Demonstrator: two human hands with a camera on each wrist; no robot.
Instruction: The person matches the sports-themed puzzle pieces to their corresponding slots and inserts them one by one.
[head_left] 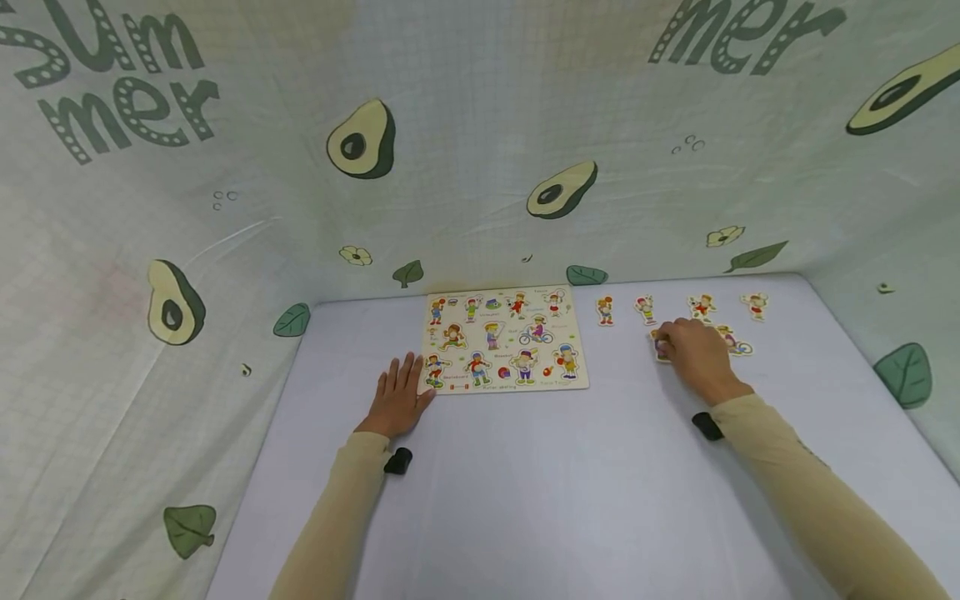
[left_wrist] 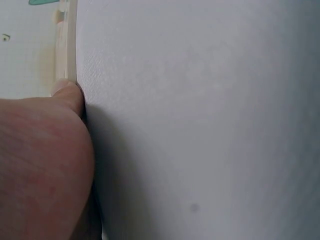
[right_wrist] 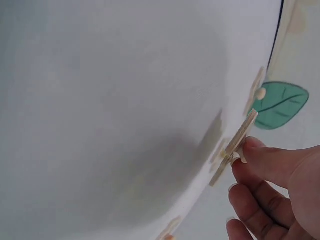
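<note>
A wooden puzzle board (head_left: 574,333) with printed sports figures lies toward the back of the white table. My left hand (head_left: 396,402) rests with fingers spread at the board's left side; in the left wrist view its thumb (left_wrist: 70,96) touches the edge of the board (left_wrist: 71,40). To the right of the board, my right hand (head_left: 701,358) pinches a wooden puzzle piece (right_wrist: 246,126) between thumb and fingers. That piece is tilted above the tabletop, its shadow falling beside it. A bicycle-rider piece (head_left: 738,345) lies just beyond the right hand, partly covered by it.
Several loose figure pieces lie in a row behind the right hand, among them one near the board (head_left: 604,311), a soccer figure (head_left: 702,307) and one at the far right (head_left: 755,307). A patterned cloth (head_left: 465,208) hangs behind the table (head_left: 495,500) and along its sides.
</note>
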